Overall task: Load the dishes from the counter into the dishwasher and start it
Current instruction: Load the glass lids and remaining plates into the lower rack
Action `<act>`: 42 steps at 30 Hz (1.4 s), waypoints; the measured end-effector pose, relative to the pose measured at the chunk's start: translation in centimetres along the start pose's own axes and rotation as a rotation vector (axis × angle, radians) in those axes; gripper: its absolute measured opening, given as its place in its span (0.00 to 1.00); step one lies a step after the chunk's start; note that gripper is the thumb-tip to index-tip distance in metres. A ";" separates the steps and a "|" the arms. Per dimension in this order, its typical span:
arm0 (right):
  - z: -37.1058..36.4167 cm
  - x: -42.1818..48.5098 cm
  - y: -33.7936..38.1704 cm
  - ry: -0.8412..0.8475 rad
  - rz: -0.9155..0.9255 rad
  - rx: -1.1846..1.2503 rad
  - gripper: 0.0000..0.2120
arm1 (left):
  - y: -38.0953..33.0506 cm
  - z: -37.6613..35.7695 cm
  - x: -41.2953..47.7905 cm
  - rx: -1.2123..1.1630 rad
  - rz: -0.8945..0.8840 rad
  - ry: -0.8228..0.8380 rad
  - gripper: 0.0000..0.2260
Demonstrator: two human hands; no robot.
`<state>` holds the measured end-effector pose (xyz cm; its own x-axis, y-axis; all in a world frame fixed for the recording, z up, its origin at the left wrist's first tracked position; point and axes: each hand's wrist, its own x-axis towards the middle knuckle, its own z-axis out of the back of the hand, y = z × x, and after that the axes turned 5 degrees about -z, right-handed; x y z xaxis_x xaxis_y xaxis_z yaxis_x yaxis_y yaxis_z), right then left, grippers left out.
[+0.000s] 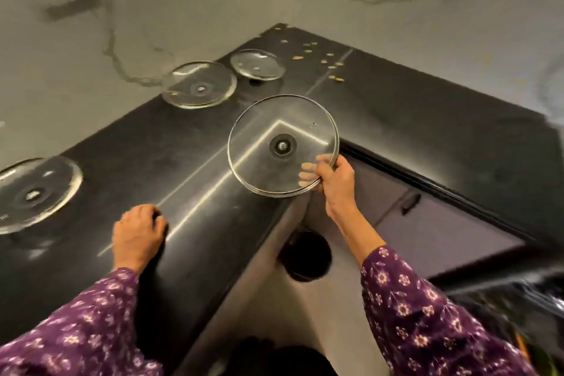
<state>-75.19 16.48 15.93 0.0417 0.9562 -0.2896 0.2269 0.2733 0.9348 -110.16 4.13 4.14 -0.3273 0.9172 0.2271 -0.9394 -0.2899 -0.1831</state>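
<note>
My right hand [331, 178] grips a round glass lid [282, 145] with a metal rim by its lower right edge, held in the air over the inner corner of the black counter [189, 162]. Three more glass lids lie upside down on the counter: one at the far left [36, 192], one at the back [200, 88], and a smaller one [258, 64] behind it. My left hand [137, 232] rests on the counter near its front edge with fingers curled, holding nothing that I can see. The dishwasher is not clearly in view.
Small yellow crumbs [317, 55] are scattered on the counter's far corner. A round dark object [306, 255] sits on the floor below the counter edge. Purple cabinet fronts with a dark handle [410, 203] run under the right counter. A marble wall stands behind.
</note>
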 end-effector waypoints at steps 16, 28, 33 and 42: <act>39.9 -22.0 0.4 -0.696 0.153 -0.077 0.09 | -41.1 -4.1 -9.1 -0.388 -0.727 0.138 0.08; 55.2 -37.1 -9.2 -1.145 -0.130 -0.498 0.08 | -62.9 -6.6 -27.8 -0.514 -1.425 0.472 0.14; 59.2 -38.9 -12.7 -1.241 -0.319 -0.661 0.09 | -65.7 -9.8 -33.9 -0.423 -1.668 0.606 0.11; 66.7 -35.7 -19.6 -1.135 -0.597 -0.786 0.04 | -67.8 -18.3 -40.8 -0.169 -1.703 0.897 0.07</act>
<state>-16.27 -30.00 -5.78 0.9282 0.2002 -0.3137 -0.0675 0.9196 0.3871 -31.23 -8.63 -10.25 0.9722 0.0303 -0.2321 -0.1288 0.8974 -0.4221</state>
